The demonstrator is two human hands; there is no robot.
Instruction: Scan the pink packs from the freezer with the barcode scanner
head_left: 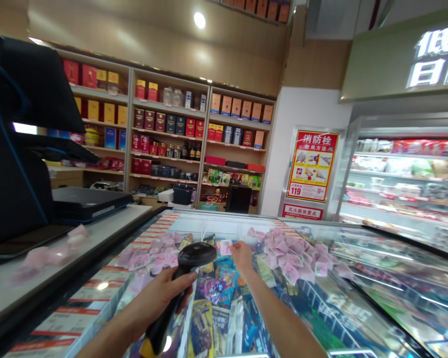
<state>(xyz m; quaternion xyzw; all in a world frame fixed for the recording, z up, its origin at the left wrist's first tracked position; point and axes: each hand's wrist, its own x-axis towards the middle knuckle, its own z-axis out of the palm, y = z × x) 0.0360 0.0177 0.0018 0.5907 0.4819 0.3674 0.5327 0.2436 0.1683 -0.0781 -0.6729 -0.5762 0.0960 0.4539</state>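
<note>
Smooth black scanner gripped in left hand; right hand pinches flat pinkish label.

The black handheld barcode scanner tilts, head uppermost, its handle slanting down leftward to a yellow base. Just right of its head, apart from it, the small pink-and-white barcode label stands roughly upright, printed face visible.

Pink tags atop glass-topped freezer
</note>
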